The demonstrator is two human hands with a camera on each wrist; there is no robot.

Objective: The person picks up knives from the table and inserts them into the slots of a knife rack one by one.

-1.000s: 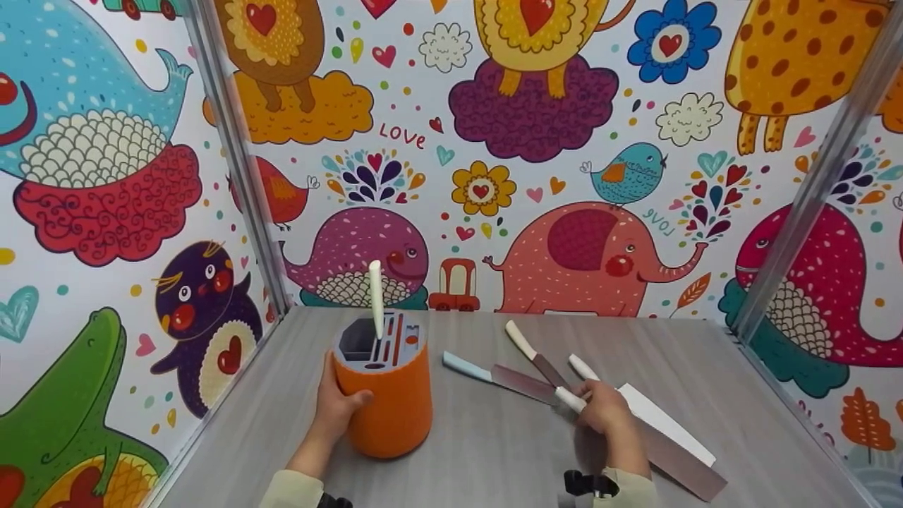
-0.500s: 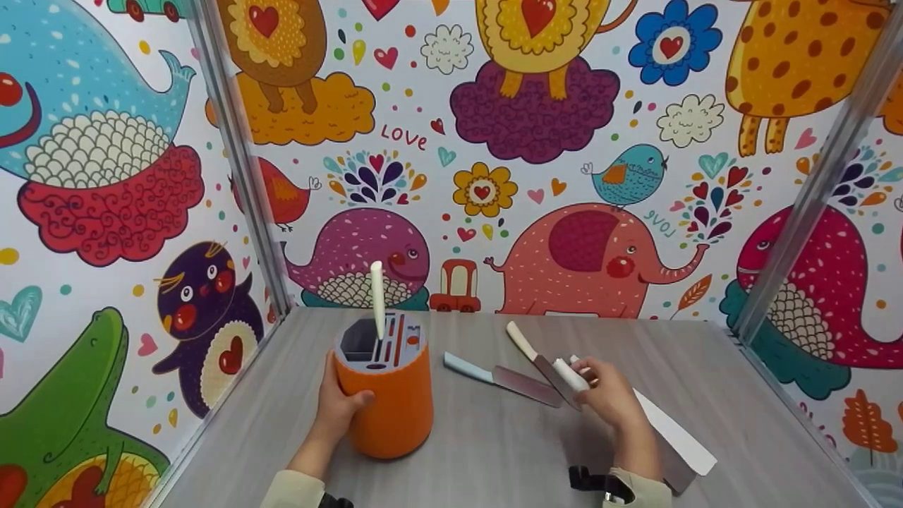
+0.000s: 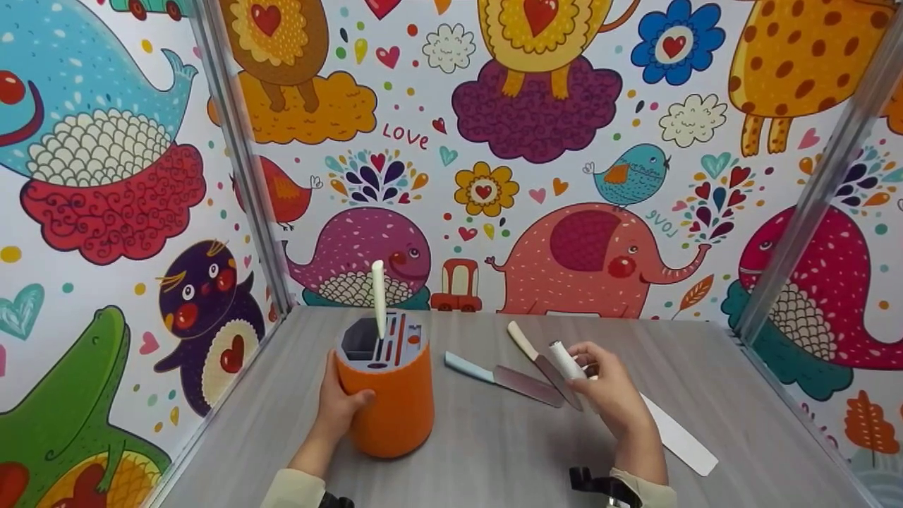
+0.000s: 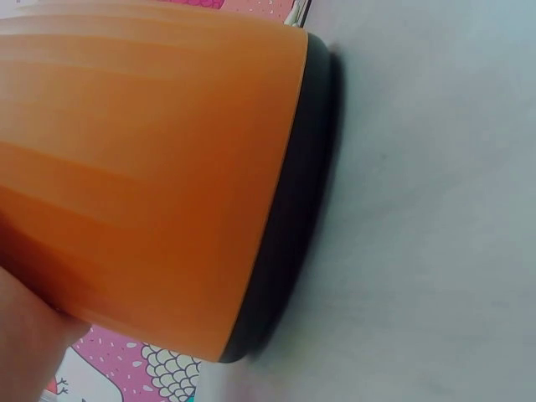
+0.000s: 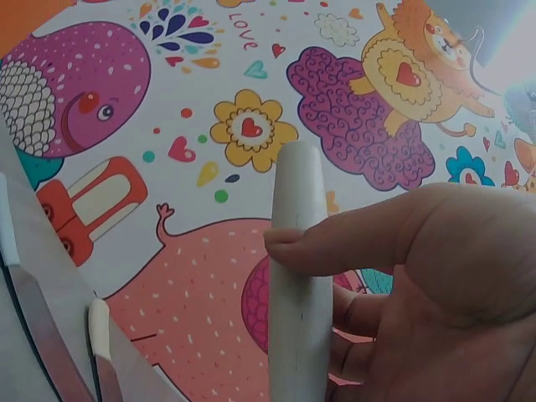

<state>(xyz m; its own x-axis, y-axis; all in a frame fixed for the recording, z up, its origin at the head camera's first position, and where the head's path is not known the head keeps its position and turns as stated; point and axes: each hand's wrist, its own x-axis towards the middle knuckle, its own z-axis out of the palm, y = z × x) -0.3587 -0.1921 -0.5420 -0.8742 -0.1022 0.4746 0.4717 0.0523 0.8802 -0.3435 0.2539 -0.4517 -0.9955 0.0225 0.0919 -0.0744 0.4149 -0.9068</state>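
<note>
Grey table [image 3: 487, 458], where an orange knife block [image 3: 391, 409] stood, slotted top [image 3: 389, 351] seen only from the head, black base [image 4: 293, 201] clear only at the left wrist, left hand [image 3: 342, 406] gripped its side, right hand [image 3: 610, 391] pinched a raised white handle [image 3: 566, 360].

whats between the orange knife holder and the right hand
In the head view: a blue-handled knife, a cream-handled knife, and the white handle the right hand grips.

On the near side, the bench [image 3: 494, 451] between block [image 3: 395, 406] and right hand [image 3: 610, 391] affords unobstructed passage. Farther back, blue knife [image 3: 508, 377] and cream knife [image 3: 539, 360] obstruct low travel. An upright handle [image 3: 379, 300] projects above the block.
</note>
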